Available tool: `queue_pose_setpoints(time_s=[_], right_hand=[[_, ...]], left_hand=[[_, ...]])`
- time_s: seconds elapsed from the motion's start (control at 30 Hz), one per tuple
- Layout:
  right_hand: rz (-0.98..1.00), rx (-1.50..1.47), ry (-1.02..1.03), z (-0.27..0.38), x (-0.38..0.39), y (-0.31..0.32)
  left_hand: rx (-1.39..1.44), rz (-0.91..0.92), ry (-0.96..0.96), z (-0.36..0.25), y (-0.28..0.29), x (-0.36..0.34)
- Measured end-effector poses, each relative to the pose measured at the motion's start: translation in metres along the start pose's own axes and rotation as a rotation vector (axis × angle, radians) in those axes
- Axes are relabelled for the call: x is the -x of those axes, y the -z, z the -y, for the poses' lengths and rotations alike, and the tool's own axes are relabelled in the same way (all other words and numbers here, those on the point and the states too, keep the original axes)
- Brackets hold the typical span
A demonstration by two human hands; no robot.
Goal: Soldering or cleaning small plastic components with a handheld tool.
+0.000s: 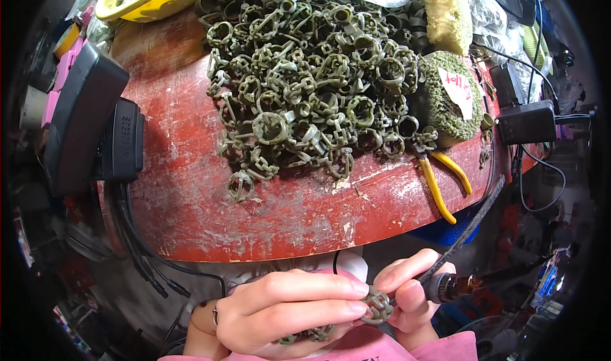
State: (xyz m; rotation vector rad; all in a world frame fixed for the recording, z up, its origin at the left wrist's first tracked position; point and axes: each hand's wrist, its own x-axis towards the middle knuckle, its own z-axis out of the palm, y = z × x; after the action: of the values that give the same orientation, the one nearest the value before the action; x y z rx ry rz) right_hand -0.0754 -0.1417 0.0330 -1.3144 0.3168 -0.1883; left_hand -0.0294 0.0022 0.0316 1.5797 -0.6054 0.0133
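Over my lap, below the table edge, my left hand [286, 304] pinches a green wax-like openwork ring [378, 306] at its fingertips. More green pieces [312, 334] show under its lower fingers. My right hand [410, 291] is closed close against the ring's right side. A thin dark, rough-textured rod [468, 234] slants up through its fingers, its lower end by the ring. A dark, thick handle with an amber-brown section [453, 287] also extends right from this hand; whether it joins the rod is hidden.
A big heap of green rings and chain-like links [312, 87] covers the red worn table [191, 215]. Yellow-handled pliers [439, 186] lie right, near a green porous block [449, 100] and yellow sponge [447, 17]. A black device [86, 119], cables and a yellow basin [153, 1] stand left.
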Motion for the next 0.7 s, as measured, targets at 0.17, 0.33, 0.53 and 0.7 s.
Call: queue_pose_setpoints(time_s=[0.17,0.33,0.53,0.7], right_hand=[[0.047,-0.058,0.032,0.002,-0.001,0.013],[0.043,0.046,0.065,0.008,0.000,0.017],[0.217,-0.040,-0.245,0.015,-0.005,0.022],[0.177,-0.060,-0.272,0.011,-0.005,0.022]], left_hand=[[0.050,0.071,0.044,0.008,0.001,-0.007],[0.098,0.103,0.193,0.004,-0.005,-0.011],[0.116,0.082,0.238,0.006,-0.008,-0.013],[0.212,-0.018,0.308,0.010,-0.012,-0.008]])
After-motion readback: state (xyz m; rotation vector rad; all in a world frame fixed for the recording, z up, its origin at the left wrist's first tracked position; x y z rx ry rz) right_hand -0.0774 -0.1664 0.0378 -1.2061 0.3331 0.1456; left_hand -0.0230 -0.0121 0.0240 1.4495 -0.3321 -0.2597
